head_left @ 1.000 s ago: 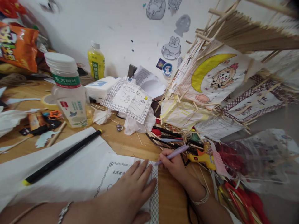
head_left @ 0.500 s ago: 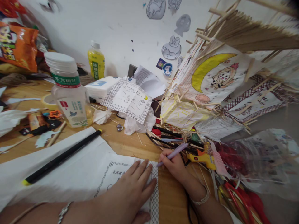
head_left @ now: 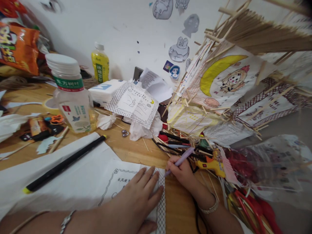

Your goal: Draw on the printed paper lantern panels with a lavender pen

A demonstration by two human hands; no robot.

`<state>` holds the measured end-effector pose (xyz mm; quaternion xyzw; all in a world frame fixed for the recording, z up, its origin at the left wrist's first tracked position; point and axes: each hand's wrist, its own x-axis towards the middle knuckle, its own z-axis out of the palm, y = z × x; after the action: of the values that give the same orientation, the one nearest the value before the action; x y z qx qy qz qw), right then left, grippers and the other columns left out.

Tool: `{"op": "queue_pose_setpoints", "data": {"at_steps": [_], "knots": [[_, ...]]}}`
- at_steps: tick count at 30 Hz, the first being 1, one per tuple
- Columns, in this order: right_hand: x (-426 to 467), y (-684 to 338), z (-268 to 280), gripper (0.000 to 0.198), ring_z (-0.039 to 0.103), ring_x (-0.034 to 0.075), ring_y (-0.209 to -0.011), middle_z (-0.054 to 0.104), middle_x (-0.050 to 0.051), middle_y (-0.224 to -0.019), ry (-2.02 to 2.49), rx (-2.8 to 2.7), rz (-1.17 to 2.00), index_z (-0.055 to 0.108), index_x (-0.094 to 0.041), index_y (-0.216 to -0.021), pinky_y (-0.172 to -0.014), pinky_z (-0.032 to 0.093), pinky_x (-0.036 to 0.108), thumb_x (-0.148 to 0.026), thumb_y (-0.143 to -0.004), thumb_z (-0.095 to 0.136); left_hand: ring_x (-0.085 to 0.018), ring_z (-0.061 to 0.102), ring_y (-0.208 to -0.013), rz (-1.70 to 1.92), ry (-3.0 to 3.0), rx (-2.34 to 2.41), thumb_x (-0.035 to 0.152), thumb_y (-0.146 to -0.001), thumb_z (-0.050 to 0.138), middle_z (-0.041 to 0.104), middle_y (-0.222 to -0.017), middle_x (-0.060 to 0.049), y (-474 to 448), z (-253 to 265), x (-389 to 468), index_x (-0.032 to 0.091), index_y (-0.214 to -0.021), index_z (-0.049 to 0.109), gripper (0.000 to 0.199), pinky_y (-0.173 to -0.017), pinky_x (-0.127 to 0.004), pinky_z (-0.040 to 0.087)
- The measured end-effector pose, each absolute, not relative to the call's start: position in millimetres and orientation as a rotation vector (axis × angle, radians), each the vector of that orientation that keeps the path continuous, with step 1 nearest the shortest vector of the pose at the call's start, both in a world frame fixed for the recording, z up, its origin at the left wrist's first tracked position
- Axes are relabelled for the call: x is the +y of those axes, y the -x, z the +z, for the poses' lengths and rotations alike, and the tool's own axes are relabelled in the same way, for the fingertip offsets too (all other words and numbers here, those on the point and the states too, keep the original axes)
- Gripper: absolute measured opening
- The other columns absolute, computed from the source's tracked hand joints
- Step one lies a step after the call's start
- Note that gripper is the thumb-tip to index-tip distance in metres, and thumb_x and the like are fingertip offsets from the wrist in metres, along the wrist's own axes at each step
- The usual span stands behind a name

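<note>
A lavender pen (head_left: 181, 160) is pinched in my right hand (head_left: 181, 172), its tip at the right border of a white paper sheet (head_left: 131, 167). That border carries a crosshatched pattern; a wavy frame line and some written characters show left of my fingers. Flat across the sheet lies my left hand (head_left: 138, 198), its fingers stretched out and covering much of the drawing. To the left, a black marker with yellow ends (head_left: 65, 164) rests on a larger piece of white paper (head_left: 80, 185).
A clear drink bottle (head_left: 73, 97) and a yellow bottle (head_left: 99, 63) stand behind the paper. Right of my hand are a yellow glue gun (head_left: 212, 165) and plastic bags (head_left: 275, 172). A stick structure with drawn panels (head_left: 219, 81) rises at the right. Several scraps and sticks litter the left.
The pen tip has shifted slightly down along the patterned border, the right hand moving a little with it. My left hand stays where it was.
</note>
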<state>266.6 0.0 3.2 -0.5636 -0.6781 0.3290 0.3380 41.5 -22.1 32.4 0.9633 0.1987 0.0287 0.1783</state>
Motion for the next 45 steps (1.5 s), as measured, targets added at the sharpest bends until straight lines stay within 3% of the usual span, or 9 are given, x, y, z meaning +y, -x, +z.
{"op": "queue_pose_setpoints", "data": {"at_steps": [7, 21, 33, 45], "knots": [[0, -266, 6, 0.029, 0.044, 0.011, -0.045, 0.045, -0.004, -0.049, 1.467, -1.755, 0.875, 0.047, -0.020, -0.050, -0.042, 0.034, 0.020, -0.032, -0.076, 0.052, -0.043, 0.025, -0.138, 0.099, -2.711, 0.576, 0.032, -0.076, 0.069, 0.031, -0.149, -0.024, -43, 32, -23, 0.014, -0.138, 0.045, 0.068, -0.109, -0.062, 0.026], [-1, -267, 1, 0.035, 0.048, 0.012, -0.046, 0.053, -0.003, -0.050, 1.422, -1.735, 0.803, 0.054, -0.021, -0.061, -0.049, 0.038, 0.023, -0.041, -0.089, 0.049, -0.043, 0.025, -0.138, 0.113, -2.710, 0.577, 0.033, -0.079, 0.066, 0.028, -0.150, -0.025, -40, 34, -23, 0.014, -0.138, 0.045, 0.065, -0.108, -0.061, 0.029], [1, -268, 0, 0.038, 0.050, 0.012, -0.050, 0.053, -0.003, -0.052, 1.438, -1.797, 0.755, 0.055, -0.020, -0.058, -0.051, 0.039, 0.023, -0.040, -0.090, 0.051, -0.044, 0.029, -0.136, -0.009, -2.712, 0.583, 0.032, -0.077, 0.067, 0.032, -0.148, -0.026, -45, 46, -21, 0.013, -0.136, 0.048, 0.065, -0.106, -0.061, 0.031], [1, -269, -1, 0.034, 0.047, 0.012, -0.047, 0.053, -0.003, -0.051, 1.484, -1.757, 0.788, 0.055, -0.021, -0.060, -0.047, 0.037, 0.022, -0.038, -0.088, 0.049, -0.044, 0.026, -0.137, 0.110, -2.687, 0.563, 0.033, -0.079, 0.066, 0.030, -0.150, -0.025, -42, 35, -21, 0.013, -0.137, 0.046, 0.065, -0.107, -0.063, 0.028]]}}
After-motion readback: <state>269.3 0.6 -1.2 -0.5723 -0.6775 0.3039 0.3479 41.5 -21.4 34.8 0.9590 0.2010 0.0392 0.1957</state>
